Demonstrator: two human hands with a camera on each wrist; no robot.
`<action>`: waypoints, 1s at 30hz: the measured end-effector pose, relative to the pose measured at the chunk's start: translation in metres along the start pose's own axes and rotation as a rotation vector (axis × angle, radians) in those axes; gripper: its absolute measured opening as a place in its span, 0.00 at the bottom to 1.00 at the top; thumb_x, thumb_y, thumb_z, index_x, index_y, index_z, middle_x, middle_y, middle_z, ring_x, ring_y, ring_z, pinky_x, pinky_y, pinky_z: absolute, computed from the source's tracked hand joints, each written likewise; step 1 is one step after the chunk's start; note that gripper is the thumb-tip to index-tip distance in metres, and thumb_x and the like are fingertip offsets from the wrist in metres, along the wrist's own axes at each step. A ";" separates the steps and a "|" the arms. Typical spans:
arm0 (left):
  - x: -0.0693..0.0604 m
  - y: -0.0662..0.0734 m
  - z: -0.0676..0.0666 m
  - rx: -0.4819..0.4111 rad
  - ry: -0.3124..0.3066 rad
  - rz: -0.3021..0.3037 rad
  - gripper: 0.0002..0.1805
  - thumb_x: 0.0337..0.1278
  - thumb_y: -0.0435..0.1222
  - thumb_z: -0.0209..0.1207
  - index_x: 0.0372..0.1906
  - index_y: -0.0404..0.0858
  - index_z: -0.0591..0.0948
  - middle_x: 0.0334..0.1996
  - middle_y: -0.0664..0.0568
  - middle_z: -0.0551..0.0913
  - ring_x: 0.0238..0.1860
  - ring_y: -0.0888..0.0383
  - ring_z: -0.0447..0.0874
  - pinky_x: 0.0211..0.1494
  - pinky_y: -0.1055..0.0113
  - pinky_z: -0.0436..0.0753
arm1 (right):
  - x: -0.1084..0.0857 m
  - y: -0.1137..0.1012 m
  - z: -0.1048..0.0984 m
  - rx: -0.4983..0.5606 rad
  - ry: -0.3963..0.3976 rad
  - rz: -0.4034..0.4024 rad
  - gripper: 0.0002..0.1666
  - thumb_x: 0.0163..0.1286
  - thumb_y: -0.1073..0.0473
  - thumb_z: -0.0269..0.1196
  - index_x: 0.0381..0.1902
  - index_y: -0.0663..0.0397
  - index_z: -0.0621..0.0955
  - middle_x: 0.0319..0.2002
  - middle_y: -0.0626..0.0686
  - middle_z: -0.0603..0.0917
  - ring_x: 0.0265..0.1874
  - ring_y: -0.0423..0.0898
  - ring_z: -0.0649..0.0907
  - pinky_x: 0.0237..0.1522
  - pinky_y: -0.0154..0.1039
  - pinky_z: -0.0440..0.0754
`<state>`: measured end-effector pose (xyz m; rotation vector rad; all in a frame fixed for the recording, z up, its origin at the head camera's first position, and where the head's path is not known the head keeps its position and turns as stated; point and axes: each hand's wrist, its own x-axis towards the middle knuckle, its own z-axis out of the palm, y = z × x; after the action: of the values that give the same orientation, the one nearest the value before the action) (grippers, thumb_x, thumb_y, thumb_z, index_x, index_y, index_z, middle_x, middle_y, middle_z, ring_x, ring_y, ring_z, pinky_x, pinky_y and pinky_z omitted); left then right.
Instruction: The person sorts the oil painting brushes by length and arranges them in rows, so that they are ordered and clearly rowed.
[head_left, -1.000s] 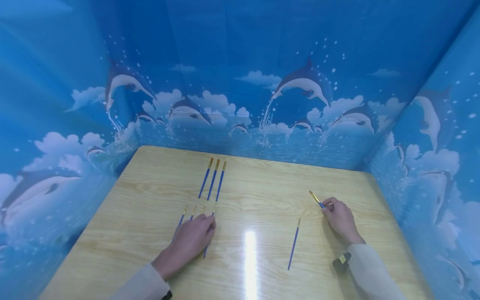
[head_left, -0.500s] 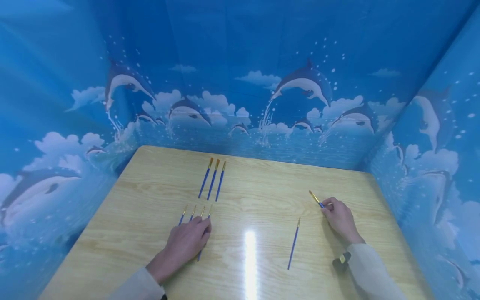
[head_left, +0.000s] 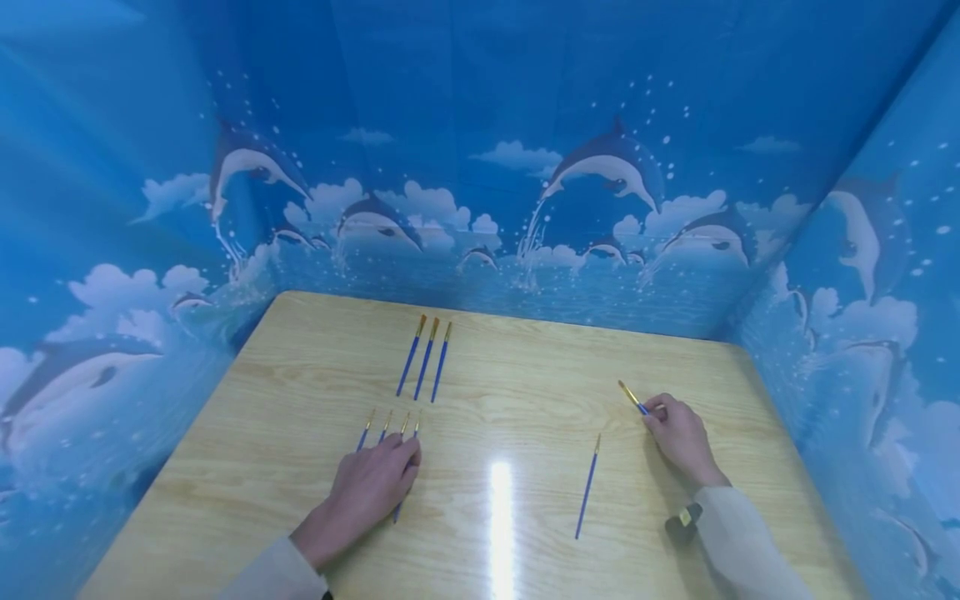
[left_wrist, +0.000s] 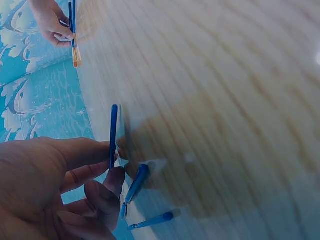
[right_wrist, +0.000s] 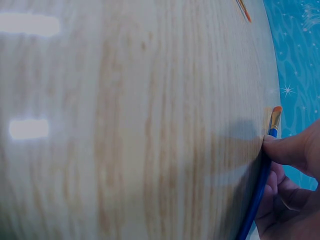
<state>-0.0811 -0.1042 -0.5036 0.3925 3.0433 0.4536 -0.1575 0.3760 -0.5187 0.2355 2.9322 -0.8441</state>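
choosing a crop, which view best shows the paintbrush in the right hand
Right wrist: the paintbrush appears largest, bristles, ferrule and much of the blue handle visible. Head shows it small, handle mostly hidden by the right hand; left wrist shows it small, near a corner.

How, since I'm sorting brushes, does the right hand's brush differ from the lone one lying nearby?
The held brush is in the right hand; the lone brush lies untouched. The held brush's tip is broader; the lone brush's is slimmer. Both have blue handles and gold ferrules.
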 end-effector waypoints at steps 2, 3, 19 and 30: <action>0.000 0.000 0.000 -0.004 -0.001 0.001 0.07 0.68 0.37 0.69 0.37 0.51 0.82 0.29 0.61 0.74 0.23 0.64 0.67 0.23 0.70 0.68 | 0.000 0.000 0.000 0.002 -0.002 0.004 0.15 0.80 0.64 0.62 0.60 0.67 0.80 0.50 0.69 0.88 0.45 0.59 0.87 0.42 0.48 0.84; 0.000 0.000 0.000 -0.005 -0.003 0.000 0.06 0.68 0.37 0.69 0.38 0.51 0.83 0.29 0.61 0.75 0.23 0.64 0.67 0.23 0.70 0.68 | 0.000 0.000 0.000 0.003 -0.003 0.006 0.15 0.80 0.64 0.62 0.60 0.66 0.80 0.50 0.69 0.88 0.45 0.59 0.87 0.41 0.47 0.84; -0.002 0.000 0.001 -0.009 -0.025 -0.007 0.05 0.71 0.38 0.69 0.41 0.50 0.83 0.32 0.60 0.76 0.24 0.63 0.68 0.24 0.69 0.69 | 0.001 -0.001 -0.001 0.005 -0.005 0.005 0.15 0.79 0.65 0.63 0.58 0.66 0.81 0.48 0.68 0.89 0.43 0.57 0.87 0.38 0.42 0.81; 0.000 -0.009 -0.007 -0.034 -0.008 -0.012 0.04 0.74 0.42 0.67 0.46 0.51 0.84 0.36 0.59 0.83 0.27 0.63 0.74 0.27 0.67 0.74 | 0.002 -0.001 -0.001 0.008 -0.009 0.007 0.15 0.80 0.65 0.63 0.59 0.67 0.80 0.50 0.70 0.89 0.46 0.61 0.88 0.45 0.54 0.86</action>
<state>-0.0838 -0.1148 -0.4999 0.3739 3.0242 0.5005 -0.1594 0.3757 -0.5179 0.2423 2.9182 -0.8539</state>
